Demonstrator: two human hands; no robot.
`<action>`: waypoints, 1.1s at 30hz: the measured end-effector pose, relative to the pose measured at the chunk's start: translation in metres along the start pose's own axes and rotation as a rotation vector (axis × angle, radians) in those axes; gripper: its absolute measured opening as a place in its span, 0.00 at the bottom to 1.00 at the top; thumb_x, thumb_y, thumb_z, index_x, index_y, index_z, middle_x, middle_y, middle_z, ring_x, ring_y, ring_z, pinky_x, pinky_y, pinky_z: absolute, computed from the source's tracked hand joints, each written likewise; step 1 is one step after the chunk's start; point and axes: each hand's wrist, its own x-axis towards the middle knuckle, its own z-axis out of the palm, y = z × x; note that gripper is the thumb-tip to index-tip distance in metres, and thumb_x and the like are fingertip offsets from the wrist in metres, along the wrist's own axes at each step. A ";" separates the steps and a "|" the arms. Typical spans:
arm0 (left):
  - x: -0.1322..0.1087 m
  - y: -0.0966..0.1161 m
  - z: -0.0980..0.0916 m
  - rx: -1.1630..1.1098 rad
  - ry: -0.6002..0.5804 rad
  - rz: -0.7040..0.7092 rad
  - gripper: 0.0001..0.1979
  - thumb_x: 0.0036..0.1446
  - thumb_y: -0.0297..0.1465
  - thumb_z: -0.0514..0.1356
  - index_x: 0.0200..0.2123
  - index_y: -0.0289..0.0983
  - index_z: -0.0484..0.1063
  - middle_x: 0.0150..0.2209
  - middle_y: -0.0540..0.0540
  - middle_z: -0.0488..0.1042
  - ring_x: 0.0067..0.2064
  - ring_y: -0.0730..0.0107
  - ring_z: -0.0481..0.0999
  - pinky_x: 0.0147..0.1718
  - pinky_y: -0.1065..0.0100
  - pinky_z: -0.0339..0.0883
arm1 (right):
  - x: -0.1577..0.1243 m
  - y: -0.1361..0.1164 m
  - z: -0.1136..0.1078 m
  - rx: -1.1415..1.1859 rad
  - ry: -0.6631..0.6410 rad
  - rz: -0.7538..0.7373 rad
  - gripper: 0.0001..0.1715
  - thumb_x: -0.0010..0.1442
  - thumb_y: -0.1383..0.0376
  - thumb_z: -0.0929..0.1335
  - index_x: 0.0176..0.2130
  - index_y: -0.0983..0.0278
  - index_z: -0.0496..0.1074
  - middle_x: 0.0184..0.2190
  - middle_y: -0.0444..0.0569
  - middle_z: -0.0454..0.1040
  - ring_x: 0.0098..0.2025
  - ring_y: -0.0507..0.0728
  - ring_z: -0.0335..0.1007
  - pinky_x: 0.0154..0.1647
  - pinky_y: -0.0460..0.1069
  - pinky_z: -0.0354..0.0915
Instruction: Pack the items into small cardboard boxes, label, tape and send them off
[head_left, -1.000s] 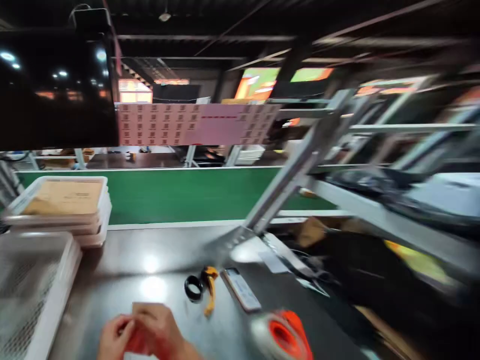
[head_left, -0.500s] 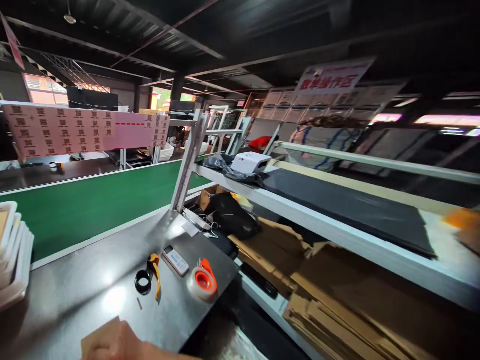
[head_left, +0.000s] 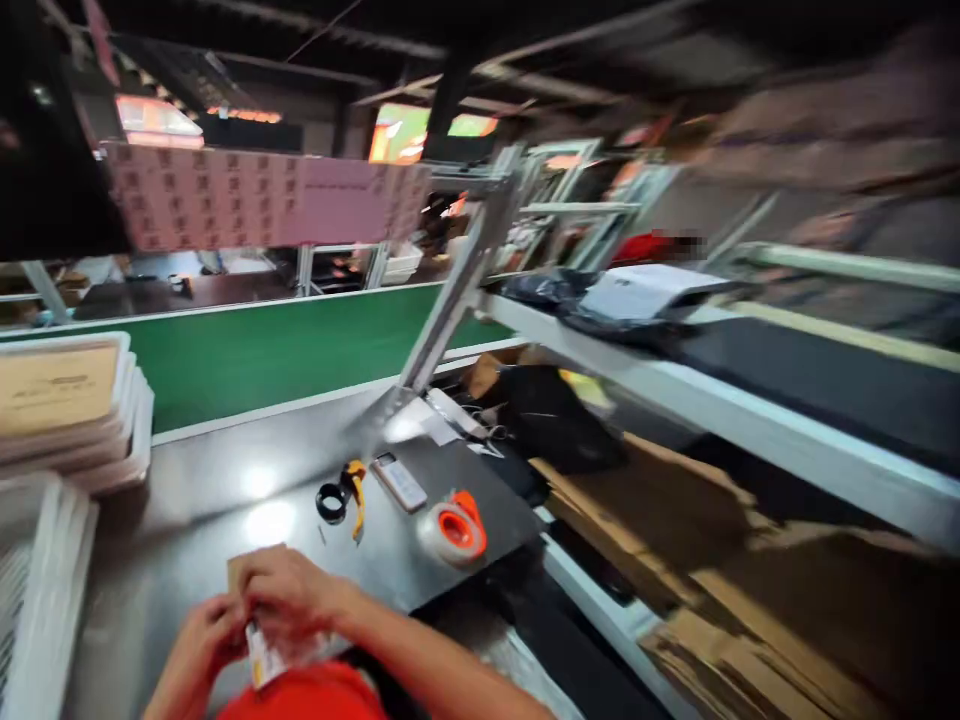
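Low in the view, both my hands meet in front of a red garment. My right hand (head_left: 289, 590) is closed on a small brown cardboard piece (head_left: 237, 572), with only one corner of it showing. Against it, the fingers of my left hand (head_left: 201, 640) are pinched on the same piece. Below the fingers sticks out a white strip with print and some yellow (head_left: 262, 658); whether it is part of the cardboard, I cannot tell. Beyond my hands lie a black tape ring (head_left: 331, 503), a yellow-handled tool (head_left: 356, 495), a phone-like device (head_left: 400, 483) and an orange tape dispenser (head_left: 459, 528).
The metal table (head_left: 180, 540) borders a green belt (head_left: 300, 350). White trays (head_left: 139, 420) are stacked on the left. On the right, a metal shelf (head_left: 637, 370) carries a white printer-like box (head_left: 645, 290), with cardboard sheets (head_left: 660, 500) below. A person in red (head_left: 641, 248) is farther back.
The view has swung left and down, bringing both forearms and more trays into sight. My left hand has come into view beside the right, at the cardboard piece.
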 end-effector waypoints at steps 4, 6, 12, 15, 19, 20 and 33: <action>-0.010 -0.006 0.008 -0.202 -0.037 -0.093 0.19 0.45 0.49 0.66 0.28 0.39 0.71 0.28 0.49 0.74 0.33 0.66 0.74 0.34 0.65 0.71 | -0.011 -0.022 -0.011 0.114 0.180 -0.058 0.06 0.65 0.67 0.67 0.37 0.61 0.74 0.40 0.49 0.81 0.40 0.56 0.75 0.42 0.50 0.71; -0.002 -0.026 0.002 -0.062 0.061 -0.093 0.14 0.51 0.44 0.62 0.29 0.39 0.71 0.27 0.50 0.73 0.30 0.67 0.73 0.32 0.66 0.70 | -0.023 -0.039 -0.011 0.252 0.236 -0.057 0.07 0.66 0.70 0.65 0.39 0.60 0.73 0.39 0.49 0.81 0.41 0.55 0.76 0.45 0.52 0.72; 0.004 -0.096 -0.051 0.359 0.387 -0.066 0.06 0.55 0.32 0.58 0.26 0.40 0.68 0.41 0.35 0.82 0.52 0.46 0.82 0.54 0.50 0.75 | -0.054 -0.046 0.013 0.694 0.765 0.683 0.07 0.68 0.60 0.69 0.39 0.61 0.73 0.36 0.50 0.80 0.39 0.57 0.77 0.42 0.52 0.74; 0.001 -0.119 -0.065 0.590 0.361 0.129 0.05 0.52 0.25 0.59 0.26 0.39 0.70 0.64 0.33 0.76 0.69 0.47 0.71 0.69 0.52 0.64 | -0.052 -0.005 0.036 0.861 0.842 1.132 0.20 0.53 0.52 0.77 0.38 0.62 0.72 0.33 0.48 0.79 0.36 0.58 0.76 0.39 0.52 0.73; 0.020 -0.123 -0.052 1.032 0.030 0.432 0.13 0.49 0.19 0.58 0.33 0.37 0.79 0.77 0.38 0.58 0.78 0.50 0.55 0.75 0.49 0.54 | -0.042 0.040 0.068 0.953 0.735 1.265 0.26 0.41 0.56 0.77 0.39 0.61 0.70 0.25 0.39 0.74 0.27 0.56 0.73 0.28 0.49 0.69; 0.028 -0.119 -0.046 1.100 -0.041 0.446 0.15 0.48 0.19 0.58 0.36 0.36 0.81 0.78 0.39 0.53 0.79 0.49 0.51 0.76 0.48 0.51 | -0.040 0.045 0.075 0.948 0.708 1.278 0.25 0.41 0.58 0.76 0.39 0.60 0.70 0.24 0.38 0.73 0.26 0.56 0.72 0.26 0.49 0.68; 0.062 -0.094 -0.024 1.212 -0.183 0.315 0.23 0.51 0.17 0.58 0.47 0.33 0.84 0.80 0.44 0.40 0.81 0.48 0.40 0.76 0.42 0.46 | -0.033 0.070 0.121 0.468 0.325 1.275 0.23 0.54 0.73 0.66 0.49 0.65 0.76 0.33 0.48 0.80 0.36 0.58 0.79 0.40 0.49 0.71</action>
